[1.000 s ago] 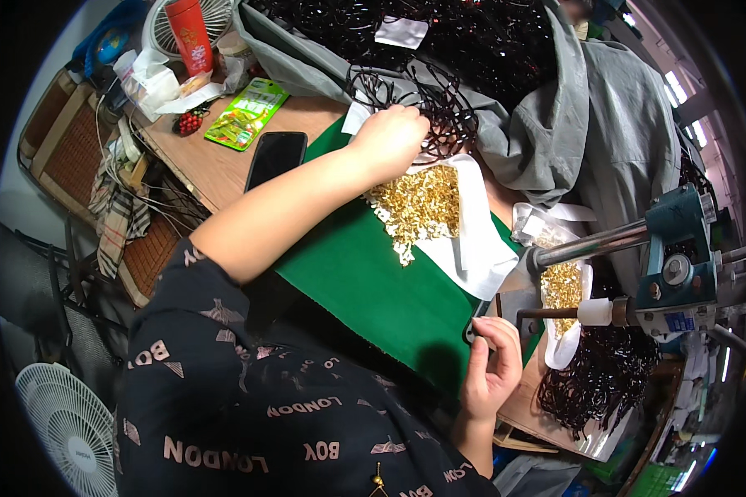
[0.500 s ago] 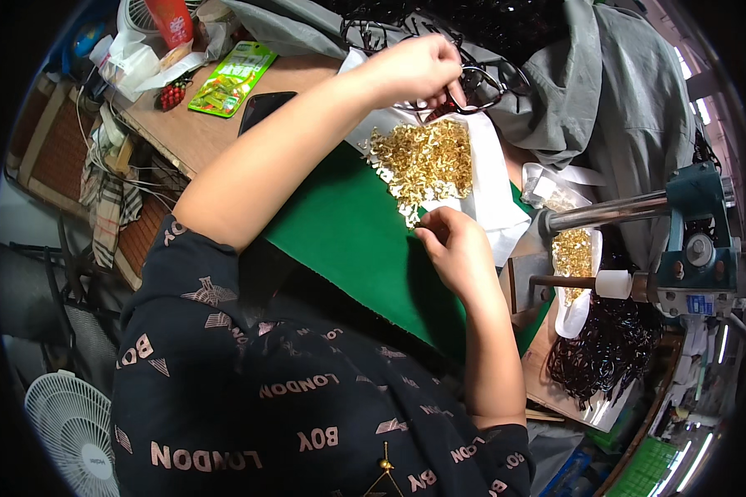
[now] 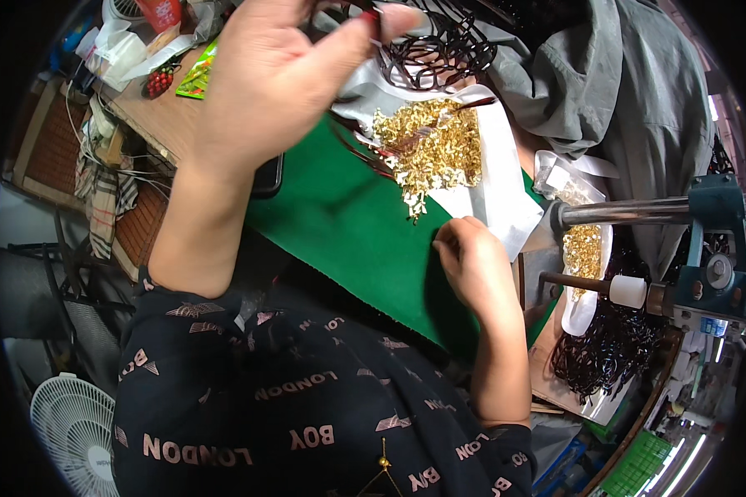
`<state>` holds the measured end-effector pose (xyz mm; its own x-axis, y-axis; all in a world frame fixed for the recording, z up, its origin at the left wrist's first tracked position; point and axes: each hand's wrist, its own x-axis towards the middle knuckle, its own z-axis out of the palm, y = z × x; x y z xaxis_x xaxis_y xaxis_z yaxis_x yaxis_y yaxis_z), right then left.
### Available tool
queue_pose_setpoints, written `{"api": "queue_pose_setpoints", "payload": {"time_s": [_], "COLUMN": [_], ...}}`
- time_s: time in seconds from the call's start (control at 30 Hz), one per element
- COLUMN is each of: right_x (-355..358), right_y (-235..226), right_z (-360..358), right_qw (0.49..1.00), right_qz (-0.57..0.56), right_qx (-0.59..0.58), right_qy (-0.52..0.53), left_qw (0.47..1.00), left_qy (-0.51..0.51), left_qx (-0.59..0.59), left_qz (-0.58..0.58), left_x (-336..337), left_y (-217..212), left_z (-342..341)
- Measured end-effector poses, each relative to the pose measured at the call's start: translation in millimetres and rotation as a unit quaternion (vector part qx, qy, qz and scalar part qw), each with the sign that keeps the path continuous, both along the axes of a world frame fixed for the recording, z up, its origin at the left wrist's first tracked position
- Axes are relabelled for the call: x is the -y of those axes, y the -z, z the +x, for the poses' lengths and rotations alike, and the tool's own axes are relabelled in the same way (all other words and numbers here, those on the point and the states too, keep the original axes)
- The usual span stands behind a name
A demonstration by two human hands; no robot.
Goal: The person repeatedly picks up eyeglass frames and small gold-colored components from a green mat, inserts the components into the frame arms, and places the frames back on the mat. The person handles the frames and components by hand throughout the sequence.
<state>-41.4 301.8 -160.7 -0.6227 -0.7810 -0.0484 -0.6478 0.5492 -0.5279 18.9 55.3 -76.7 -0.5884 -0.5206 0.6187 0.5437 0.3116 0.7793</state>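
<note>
I am taking the heap of small shiny gold metal pieces (image 3: 439, 145) as my clock centre, lying on a white flexible sheet (image 3: 510, 186) and spilling over a flat dark-green mat (image 3: 331, 219). At ten o'clock my left hand (image 3: 269, 87) is looming close to the lens, its thumb and fingers gripping a dark red-black plastic spectacle frame (image 3: 374, 16), which is running partly out of view at the top edge. Thin dark-red strips are blurring across the heap's left edge; I cannot tell whether they are parts of that frame. At five o'clock my right hand (image 3: 477, 261) is hovering over or resting on the mat, fingers curling in toward the thumb; I cannot tell whether they are closing on anything. A tangle of glossy black plastic frames (image 3: 439, 50) is lying at twelve o'clock, just beyond the gold. Toward four o'clock a teal metal press with a steel shaft (image 3: 709, 277) is standing beside a smaller batch of gold pieces (image 3: 583, 250), and a black-cased phone (image 3: 267, 177) is showing near nine.
</note>
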Motion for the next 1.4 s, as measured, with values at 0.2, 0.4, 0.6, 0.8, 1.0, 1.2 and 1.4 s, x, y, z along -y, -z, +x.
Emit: {"api": "queue_pose_setpoints", "payload": {"time_s": [0.2,0.4,0.6,0.8,1.0,1.2,1.4], "right_x": [30,22,-11,-26,-37,-48,-55], "right_y": [6,18,-12,-39,-41,-42,-45], "right_z": [2,-4,8,37,40,38,40], "right_qw": [0.995,0.993,0.874,0.801,0.853,0.854,0.787], "right_qz": [-0.092,-0.117,-0.319,-0.477,-0.447,-0.444,-0.473], "right_qx": [0.026,0.019,0.333,0.363,0.267,0.27,0.389], "right_qy": [0.022,0.031,0.153,0.013,0.046,0.043,0.074], "left_qw": [0.988,0.927,0.955,0.908,0.879,0.898,0.868], "left_qy": [0.133,0.25,0.227,0.334,0.355,0.337,0.413], "left_qx": [-0.057,-0.051,0.062,0.251,0.306,0.279,0.253], "left_qz": [0.053,0.274,0.179,0.023,0.082,0.055,0.109], "left_x": [8,-22,-55,-99,-122,-135,-141], "left_y": [26,26,33,42,31,43,41], "left_z": [44,71,76,60,54,52,48]}}
